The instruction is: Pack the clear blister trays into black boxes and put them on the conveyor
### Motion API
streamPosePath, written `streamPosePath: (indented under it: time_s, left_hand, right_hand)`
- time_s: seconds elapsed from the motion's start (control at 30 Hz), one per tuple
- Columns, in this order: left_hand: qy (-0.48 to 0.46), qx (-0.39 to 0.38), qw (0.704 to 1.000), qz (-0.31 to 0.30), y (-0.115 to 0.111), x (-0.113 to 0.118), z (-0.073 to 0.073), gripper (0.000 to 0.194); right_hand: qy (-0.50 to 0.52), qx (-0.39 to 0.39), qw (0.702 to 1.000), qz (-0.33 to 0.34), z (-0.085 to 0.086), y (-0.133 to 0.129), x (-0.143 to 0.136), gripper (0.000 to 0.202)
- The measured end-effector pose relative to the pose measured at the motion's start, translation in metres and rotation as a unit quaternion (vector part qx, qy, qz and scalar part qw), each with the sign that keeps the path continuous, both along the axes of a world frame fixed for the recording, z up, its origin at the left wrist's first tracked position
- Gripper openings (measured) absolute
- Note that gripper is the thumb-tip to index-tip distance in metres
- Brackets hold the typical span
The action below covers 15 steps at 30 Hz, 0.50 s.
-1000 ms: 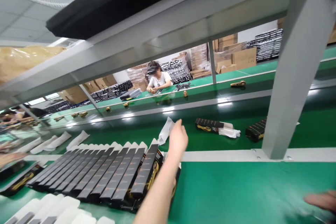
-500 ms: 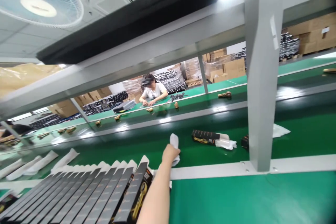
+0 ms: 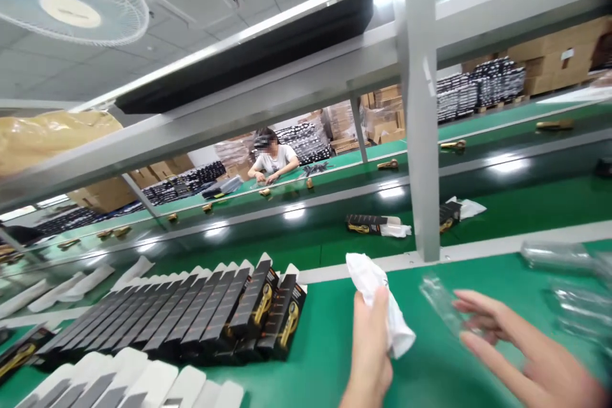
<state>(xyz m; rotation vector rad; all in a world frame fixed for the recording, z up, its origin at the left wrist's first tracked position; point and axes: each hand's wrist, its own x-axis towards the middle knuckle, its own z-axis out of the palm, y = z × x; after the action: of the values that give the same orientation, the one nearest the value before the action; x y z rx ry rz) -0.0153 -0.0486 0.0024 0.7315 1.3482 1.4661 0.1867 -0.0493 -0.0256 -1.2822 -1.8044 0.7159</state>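
My left hand (image 3: pixel 370 338) is wrapped round a white wrapped packet (image 3: pixel 381 299), which tilts above the green tabletop (image 3: pixel 329 325). To the right, my right hand (image 3: pixel 507 338) has its thumb and fingers parted. A clear plastic piece (image 3: pixel 442 307) lies at its fingertips; whether the fingers grip it is blurred. Left of my left hand stands a long row of black boxes (image 3: pixel 215 309) with open white flaps. More clear plastic pieces (image 3: pixel 557 256) lie at the right.
A grey upright post (image 3: pixel 421 140) rises beyond my hands. On the green belt are two open black boxes (image 3: pixel 366 224) with white packets sticking out, and gold parts farther back. A person (image 3: pixel 272 156) works across the belt. Open-flapped boxes (image 3: pixel 138 382) fill the lower left.
My left hand has brought the white packet back from the belt to above the near table. My right hand has come into view, and the view has shifted to the right.
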Motion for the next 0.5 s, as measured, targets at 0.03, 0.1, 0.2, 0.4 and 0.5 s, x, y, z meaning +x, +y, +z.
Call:
streamPosePath:
  time_s: [0.03, 0.1, 0.2, 0.4, 0.5]
  left_hand:
    - [-0.035, 0.011, 0.999, 0.001, -0.010, 0.011, -0.004, 0.056]
    - [-0.108, 0.030, 0.994, 0.000, -0.025, 0.026, -0.014, 0.064]
    - [-0.156, 0.012, 0.988, -0.003, -0.035, 0.038, -0.028, 0.075]
    - [-0.174, 0.049, 0.984, 0.000, -0.036, 0.048, -0.031, 0.081]
    - [-0.209, 0.057, 0.976, -0.019, -0.034, 0.045, -0.023, 0.074]
  right_hand:
    - [-0.015, 0.008, 1.000, 0.027, 0.006, -0.002, -0.010, 0.038]
    - [-0.041, 0.060, 0.996, 0.051, 0.013, -0.008, -0.030, 0.033]
    - [-0.085, 0.177, 0.979, 0.056, 0.008, -0.017, -0.052, 0.029]
    - [-0.173, 0.293, 0.940, 0.033, -0.014, -0.025, -0.050, 0.036]
    - [-0.159, 0.262, 0.950, 0.064, -0.014, -0.022, -0.043, 0.041]
